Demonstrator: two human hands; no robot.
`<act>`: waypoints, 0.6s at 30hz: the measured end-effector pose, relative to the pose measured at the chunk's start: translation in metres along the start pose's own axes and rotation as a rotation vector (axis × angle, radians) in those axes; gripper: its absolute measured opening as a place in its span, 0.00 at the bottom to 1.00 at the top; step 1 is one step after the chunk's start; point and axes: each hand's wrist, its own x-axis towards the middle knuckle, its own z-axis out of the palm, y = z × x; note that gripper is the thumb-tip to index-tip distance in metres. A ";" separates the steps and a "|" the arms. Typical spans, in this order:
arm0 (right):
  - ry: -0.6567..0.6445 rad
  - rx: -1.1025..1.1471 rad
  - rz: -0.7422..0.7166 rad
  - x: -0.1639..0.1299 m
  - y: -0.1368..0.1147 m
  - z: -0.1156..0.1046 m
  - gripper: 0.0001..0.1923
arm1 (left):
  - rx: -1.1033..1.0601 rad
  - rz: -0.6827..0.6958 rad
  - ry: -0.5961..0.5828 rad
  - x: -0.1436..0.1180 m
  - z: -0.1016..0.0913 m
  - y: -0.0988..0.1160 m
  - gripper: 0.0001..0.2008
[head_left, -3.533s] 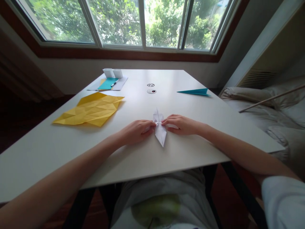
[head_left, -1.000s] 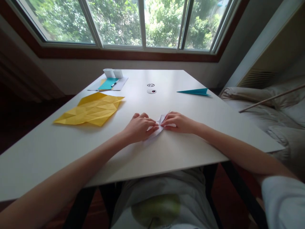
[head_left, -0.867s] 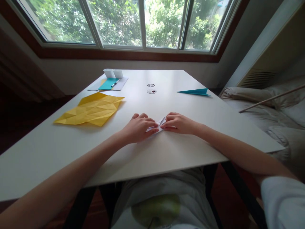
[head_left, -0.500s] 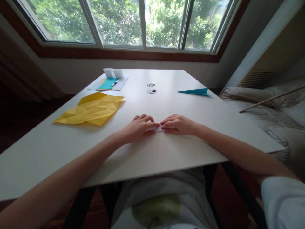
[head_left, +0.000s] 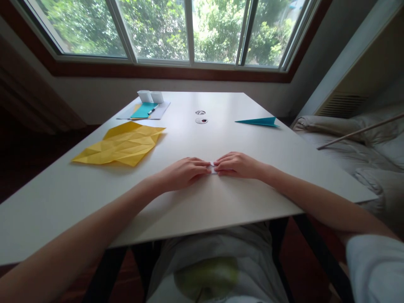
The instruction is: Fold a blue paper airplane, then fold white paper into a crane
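A: Position of the hands?

B: Both flat on the desk, near its front edge, about midway along it. Left hand and right hand meet fingertip to fingertip, palms down.

A: And the paper?

B: The white folded paper lies pressed under them. Only a sliver shows, in the gap where the fingertips meet. The rest is hidden beneath fingers and palms.

A: State of the fingers?

B: Stretched out and laid nearly flat, close together, not curled around anything. They bear down on the paper rather than pinch it. Whether the thumbs catch an edge underneath, cannot tell.

A: Which way does the paper lie from them?

B: Directly below the fingertips of both hands. Its long axis cannot be read from the visible sliver. Neither hand is clearly nearer; the sliver sits between the two sets of fingertips, if anything a touch to the right hand's side.

A: Surroundings?

B: Creased yellow sheet toward the left edge, well apart from the hands. Teal folded paper near the right edge, farther back. At the far left corner, a teal sheet with a pen on it, two small white boxes just behind. Two round cable holes mid-desk.
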 end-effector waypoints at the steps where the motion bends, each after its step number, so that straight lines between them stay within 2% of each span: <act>1: -0.006 0.018 0.001 0.000 0.000 -0.001 0.12 | 0.004 -0.005 -0.012 -0.001 -0.001 -0.001 0.17; 9: -0.124 0.171 0.051 -0.003 0.004 -0.012 0.14 | 0.027 -0.010 -0.110 -0.012 -0.009 -0.009 0.20; 18: -0.233 0.175 0.078 -0.008 0.008 -0.025 0.15 | -0.011 -0.014 -0.135 -0.014 -0.013 -0.014 0.19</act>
